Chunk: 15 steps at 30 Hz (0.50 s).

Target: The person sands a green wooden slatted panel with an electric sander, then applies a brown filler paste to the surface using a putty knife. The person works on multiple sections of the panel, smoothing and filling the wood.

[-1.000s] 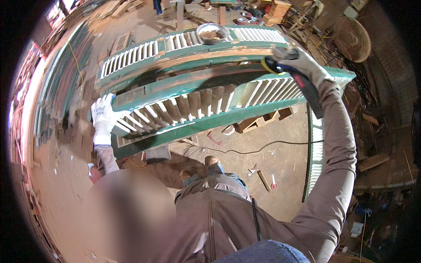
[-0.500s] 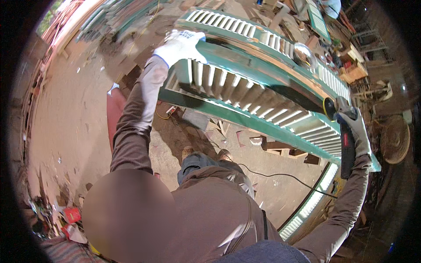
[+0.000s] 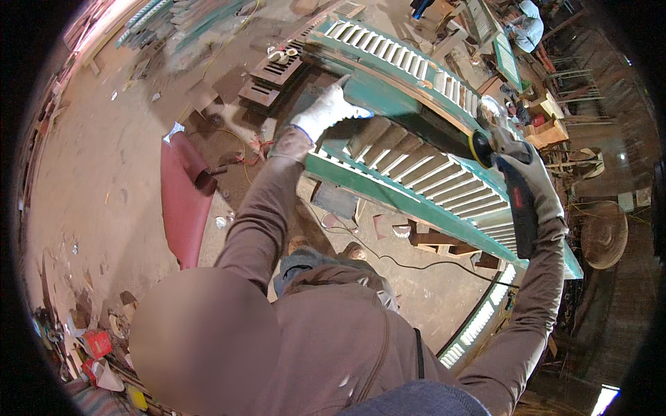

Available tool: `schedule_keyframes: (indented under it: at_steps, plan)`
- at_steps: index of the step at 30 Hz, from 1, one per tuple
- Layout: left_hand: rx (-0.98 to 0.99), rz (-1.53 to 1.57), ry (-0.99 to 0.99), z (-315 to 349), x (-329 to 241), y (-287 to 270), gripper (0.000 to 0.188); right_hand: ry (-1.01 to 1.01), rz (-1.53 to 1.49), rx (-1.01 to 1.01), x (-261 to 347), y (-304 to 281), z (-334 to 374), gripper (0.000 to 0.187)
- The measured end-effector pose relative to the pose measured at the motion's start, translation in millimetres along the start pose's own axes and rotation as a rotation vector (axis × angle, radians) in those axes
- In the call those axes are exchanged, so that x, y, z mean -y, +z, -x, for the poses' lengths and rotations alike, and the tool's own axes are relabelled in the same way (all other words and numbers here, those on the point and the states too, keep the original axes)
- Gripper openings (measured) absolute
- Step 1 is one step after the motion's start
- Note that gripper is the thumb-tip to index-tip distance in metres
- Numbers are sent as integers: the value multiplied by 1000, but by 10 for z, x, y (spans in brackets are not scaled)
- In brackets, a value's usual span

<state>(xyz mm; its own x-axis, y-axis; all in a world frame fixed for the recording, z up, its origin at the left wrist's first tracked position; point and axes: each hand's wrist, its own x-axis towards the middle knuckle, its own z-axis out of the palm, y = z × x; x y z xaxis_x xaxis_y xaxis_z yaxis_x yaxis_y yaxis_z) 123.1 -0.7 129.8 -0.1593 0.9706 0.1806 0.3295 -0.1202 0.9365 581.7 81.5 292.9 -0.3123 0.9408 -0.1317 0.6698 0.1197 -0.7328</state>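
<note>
A green louvered shutter [image 3: 406,199] with pale-edged slats lies tilted in front of me. My left hand [image 3: 321,116], in a white glove, grips its left end, thumb spread along the green rail. In my gloved right hand [image 3: 540,182] is an angle grinder [image 3: 518,208] with a dark body and a yellow-rimmed disc [image 3: 479,149]. The disc is by the shutter's far edge at the right; whether it touches is unclear. Just beyond lies another green louvered shutter [image 3: 378,50], with bare wood showing along its near edge.
A dark cord [image 3: 444,263] runs across the floor near my feet. To the left stands a reddish curved sheet [image 3: 184,201]. Slotted wooden pieces [image 3: 274,73] lie beyond my left hand. Another person [image 3: 527,28] is at the far right, near a round woven basket [image 3: 605,234] and wood scraps.
My left hand has moved right and nearer, and the near shutter's left end has shifted with it. The grinder sits slightly further left in the view, which itself has shifted.
</note>
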Motion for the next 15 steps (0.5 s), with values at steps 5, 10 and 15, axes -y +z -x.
schedule_keyframes:
  at_steps: [5,10,15]
  plan:
    - [-123,-125,89,-274,942,-134,95,-132,58,72,1137,875,-346,59]
    - [40,260,148,-227,536,-25,80,-180,346,71,1363,1169,-675,70]
    - [17,269,176,-209,529,-43,71,-233,173,82,1590,1531,-787,86]
